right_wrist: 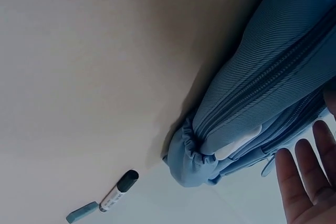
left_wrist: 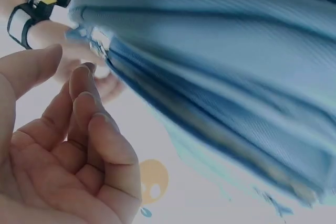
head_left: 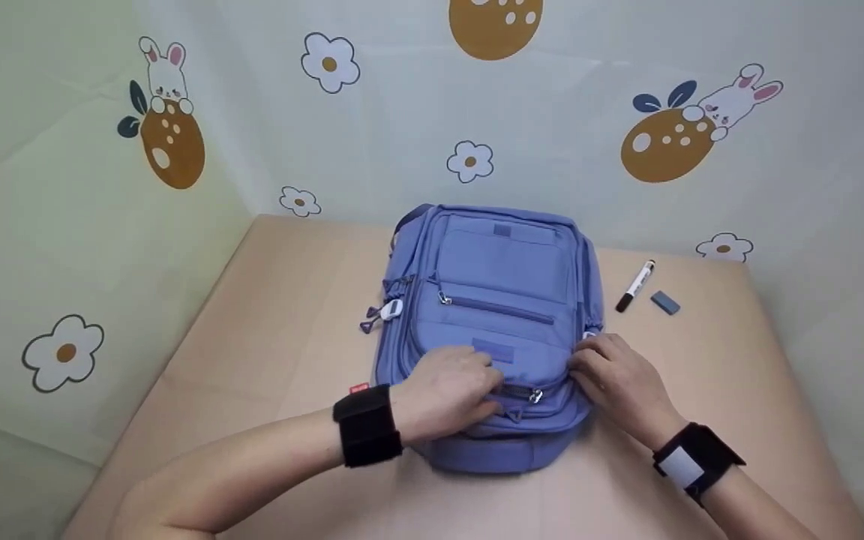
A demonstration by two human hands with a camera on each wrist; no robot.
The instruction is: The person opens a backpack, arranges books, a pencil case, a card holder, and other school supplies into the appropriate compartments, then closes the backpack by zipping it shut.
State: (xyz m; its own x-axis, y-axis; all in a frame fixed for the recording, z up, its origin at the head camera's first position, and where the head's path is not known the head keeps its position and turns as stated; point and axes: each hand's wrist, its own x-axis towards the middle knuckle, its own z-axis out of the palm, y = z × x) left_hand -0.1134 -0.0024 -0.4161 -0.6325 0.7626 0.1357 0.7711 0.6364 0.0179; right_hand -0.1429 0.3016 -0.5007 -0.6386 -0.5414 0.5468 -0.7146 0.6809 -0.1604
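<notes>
A blue-purple backpack (head_left: 507,262) lies front side up on the table. My left hand (head_left: 451,390) is over its lower front pocket, beside the zipper (head_left: 518,391). In the left wrist view the thumb stands apart from the loosely bent fingers (left_wrist: 113,140), with nothing between them. A metal zipper slider (left_wrist: 98,43) hangs just beyond the fingertips, at the end of the parted pocket opening. My right hand (head_left: 623,382) pinches the backpack's lower right edge, its other fingers (right_wrist: 291,177) spread in the right wrist view. The pinching fingertips are partly hidden.
To the right of the backpack lie a black-and-white marker (head_left: 636,285) and a small blue-grey eraser-like block (head_left: 665,302). A second zipper slider (head_left: 444,298) sits on the upper front pocket. A patterned cloth (head_left: 394,120) hangs behind the table (head_left: 274,300).
</notes>
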